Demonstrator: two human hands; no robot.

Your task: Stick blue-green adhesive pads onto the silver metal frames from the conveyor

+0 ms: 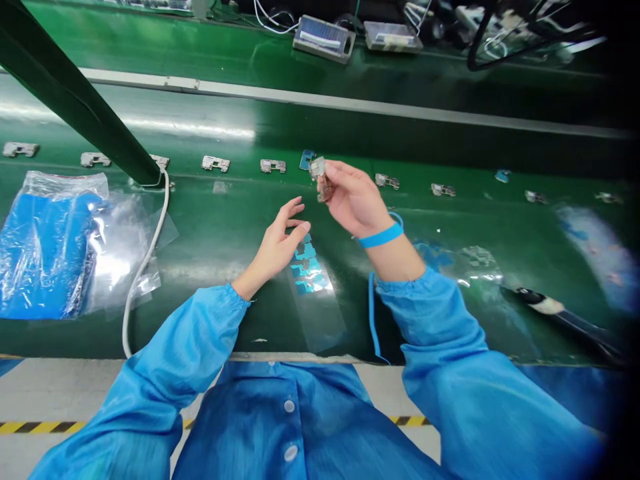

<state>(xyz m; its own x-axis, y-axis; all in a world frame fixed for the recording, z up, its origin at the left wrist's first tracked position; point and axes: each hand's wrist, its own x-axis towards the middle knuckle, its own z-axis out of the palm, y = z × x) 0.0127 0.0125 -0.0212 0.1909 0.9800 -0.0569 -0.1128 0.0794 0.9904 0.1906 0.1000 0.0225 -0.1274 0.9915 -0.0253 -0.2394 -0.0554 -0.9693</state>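
Observation:
A small circuit board (318,168) with metal shields is pinched in the fingers of my right hand (354,193), raised over the green bench; its lower part is partly covered by the fingers. My left hand (277,243) hovers beside it with fingers apart and nothing visible in them. Below its thumb lies a clear sheet (320,320) carrying several shiny blue stickers (307,270). A blue piece (306,159) rests on the bench just behind the held board. Around my right wrist is a blue wrist strap (381,236) with a coiled cord.
Similar boards (273,166) lie in a row along the bench (215,233). At left are a plastic-wrapped blue stack (47,253), a white cable (145,267) and a slanted green post (85,100). A black-handled tool (560,313) lies at right. Trays (324,39) sit on the shelf behind.

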